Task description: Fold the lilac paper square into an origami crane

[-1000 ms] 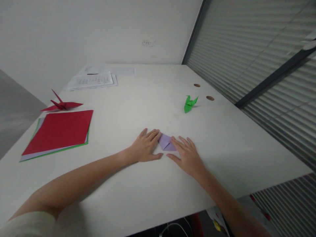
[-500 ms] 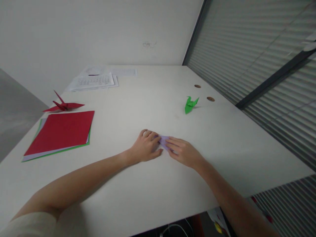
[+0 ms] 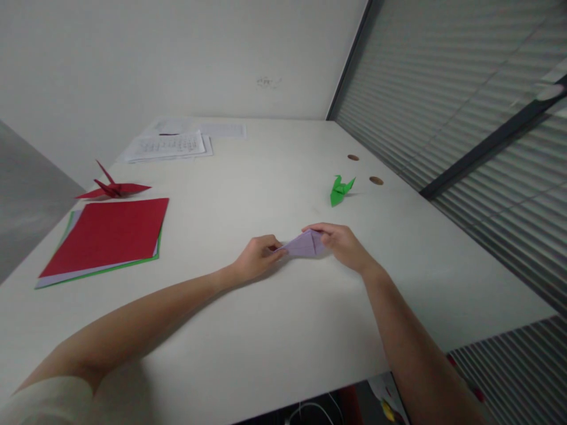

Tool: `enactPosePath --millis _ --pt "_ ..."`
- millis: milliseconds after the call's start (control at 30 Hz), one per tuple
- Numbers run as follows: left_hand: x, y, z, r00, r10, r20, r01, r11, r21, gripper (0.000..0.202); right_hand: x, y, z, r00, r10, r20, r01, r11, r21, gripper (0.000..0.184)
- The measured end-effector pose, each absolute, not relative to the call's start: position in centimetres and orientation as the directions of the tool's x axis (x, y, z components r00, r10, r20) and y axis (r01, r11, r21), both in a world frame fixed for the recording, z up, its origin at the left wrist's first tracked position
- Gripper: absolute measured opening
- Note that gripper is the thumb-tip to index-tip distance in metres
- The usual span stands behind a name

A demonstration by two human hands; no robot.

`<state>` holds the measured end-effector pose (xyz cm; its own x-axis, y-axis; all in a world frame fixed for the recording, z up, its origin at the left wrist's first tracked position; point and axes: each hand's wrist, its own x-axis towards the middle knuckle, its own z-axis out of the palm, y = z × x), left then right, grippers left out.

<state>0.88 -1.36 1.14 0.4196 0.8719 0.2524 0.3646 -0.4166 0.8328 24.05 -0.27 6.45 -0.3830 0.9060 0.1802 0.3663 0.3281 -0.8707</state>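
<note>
A small folded piece of purple paper (image 3: 305, 244) is lifted just off the white table (image 3: 274, 330), held between both hands. My left hand (image 3: 257, 260) pinches its left tip, fingers closed. My right hand (image 3: 343, 245) grips its right side from above, fingers curled round the fold. Both forearms reach in from the near edge.
A stack of paper sheets with a red sheet on top (image 3: 106, 236) lies at the left, a red paper crane (image 3: 110, 188) just behind it. A green folded paper figure (image 3: 340, 190) stands beyond my hands. Printed sheets (image 3: 168, 144) lie at the back. Window blinds (image 3: 465, 118) run along the right.
Both hands, which were pressing the purple paper flat on the table, have closed on it and raised it slightly; my right hand has shifted up and to the right.
</note>
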Motion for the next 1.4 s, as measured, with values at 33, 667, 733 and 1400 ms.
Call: enactPosePath --millis 33,667,733,1400 --pt "1.0 -1.3 1.2 0.399 0.896 0.193 0.295 -0.325 0.899 0.036 23.9 0.1 6.1 -0.321 0.931 0.172 0.305 0.273 -0.912 0.062" --pt "1.7 -1.4 0.8 0.403 0.914 -0.051 0.117 0.004 0.993 0.051 22.3 -0.4 2.4 0.061 0.998 -0.014 -0.071 -0.01 -0.997 0.035" --pt "1.7 -1.5 1.0 0.395 0.917 -0.049 0.104 0.008 0.995 0.051 22.4 -0.4 2.3 0.058 0.998 -0.021 -0.082 -0.016 -0.996 0.033" --pt "1.3 -1.7 1.1 0.511 0.857 -0.066 0.128 0.0 0.992 0.052 22.0 -0.4 2.3 0.027 0.999 -0.026 -0.079 -0.023 -0.997 0.031"
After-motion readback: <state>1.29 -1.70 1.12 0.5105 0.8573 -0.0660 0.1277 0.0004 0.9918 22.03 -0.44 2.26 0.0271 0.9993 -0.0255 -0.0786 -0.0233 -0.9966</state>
